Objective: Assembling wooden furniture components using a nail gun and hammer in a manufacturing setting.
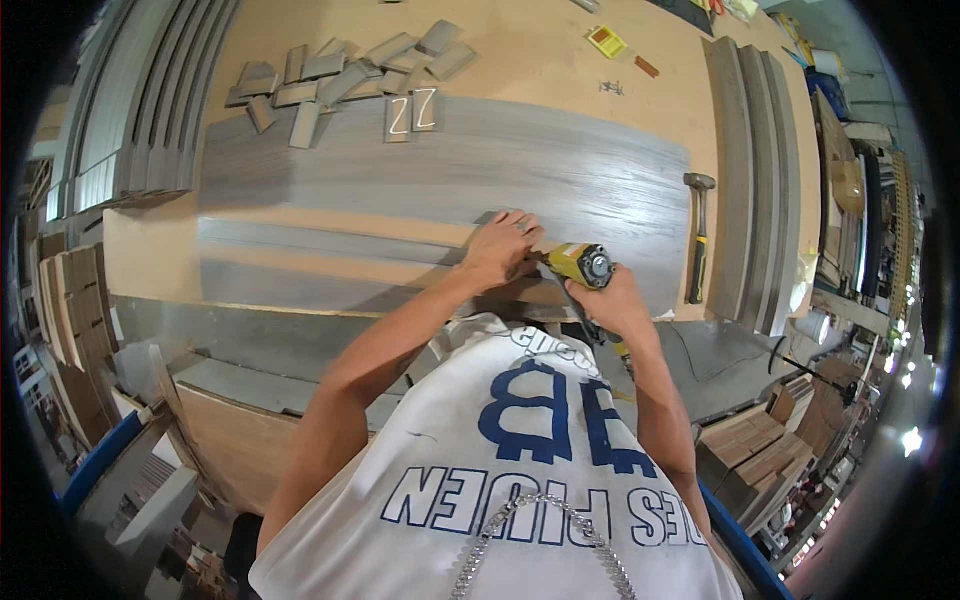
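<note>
A broad tan workbench top (pixel 530 45) spread out before the person; across it lay a wide grey wood-grain panel (pixel 570 145), its long sides running left to right; at the bench's left stood a stack of long grey boards (pixel 130 110), and along its right side ran a group of narrower grey planks (pixel 752 180), set side by side. Nearer the person, a slim grey strip (pixel 320 243) stretched between two tan bands, its right end reaching the left hand (pixel 503 243); that hand was bent over, fingers curled downward, though from where I stood I could not tell whether they pinched anything. The right hand (pixel 613 298) was wrapped around the grip of a yellow-and-black power drill (pixel 580 263); the drill was just beside the left hand, above the near edge of the bench, its nose pointing left toward those fingers. Between panel and planks lay a hammer with a yellow-and-black handle (pixel 698 250); small grey rectangular blocks (pixel 345 82) sat heaped at the panel's far left edge; farther off were a flat yellow box (pixel 606 41), a short orange-brown piece (pixel 647 67) and a little cluster of tiny metallic-looking bits (pixel 612 88).
</note>
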Available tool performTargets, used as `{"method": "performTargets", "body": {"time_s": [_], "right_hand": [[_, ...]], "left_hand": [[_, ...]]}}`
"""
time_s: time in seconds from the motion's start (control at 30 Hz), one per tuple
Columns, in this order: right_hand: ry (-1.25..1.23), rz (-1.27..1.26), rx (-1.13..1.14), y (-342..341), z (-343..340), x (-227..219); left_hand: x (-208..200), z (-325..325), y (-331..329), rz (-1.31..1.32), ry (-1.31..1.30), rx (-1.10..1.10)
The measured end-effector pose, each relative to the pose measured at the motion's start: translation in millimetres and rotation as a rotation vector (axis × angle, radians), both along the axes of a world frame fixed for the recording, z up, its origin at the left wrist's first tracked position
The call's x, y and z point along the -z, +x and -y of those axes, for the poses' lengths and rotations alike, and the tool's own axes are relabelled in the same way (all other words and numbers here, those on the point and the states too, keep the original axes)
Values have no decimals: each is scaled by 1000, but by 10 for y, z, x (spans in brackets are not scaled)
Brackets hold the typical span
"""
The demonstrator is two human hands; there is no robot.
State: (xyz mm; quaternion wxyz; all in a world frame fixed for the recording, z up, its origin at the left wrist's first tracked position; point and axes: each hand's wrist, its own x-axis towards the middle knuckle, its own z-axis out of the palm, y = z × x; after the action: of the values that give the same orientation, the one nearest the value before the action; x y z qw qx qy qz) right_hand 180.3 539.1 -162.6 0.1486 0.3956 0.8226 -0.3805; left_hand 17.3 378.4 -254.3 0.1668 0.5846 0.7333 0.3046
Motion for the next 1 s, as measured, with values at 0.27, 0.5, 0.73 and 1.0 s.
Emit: {"method": "performTargets", "body": {"time_s": [0.27, 0.5, 0.73, 1.0], "right_hand": [[-187, 25, 98, -333, -1, -441], [-193, -9, 97, -393, -3, -418], [-97, 83, 68, -323, -57, -217], [194, -30, 66, -192, -255, -482]], "left_hand": [[-8, 22, 5, 11, 3, -31], [17, 26, -16, -17, 61, -25], [37, 14, -5, -35, 68, -15], [-333, 401, -356, 125, 135, -371]]}}
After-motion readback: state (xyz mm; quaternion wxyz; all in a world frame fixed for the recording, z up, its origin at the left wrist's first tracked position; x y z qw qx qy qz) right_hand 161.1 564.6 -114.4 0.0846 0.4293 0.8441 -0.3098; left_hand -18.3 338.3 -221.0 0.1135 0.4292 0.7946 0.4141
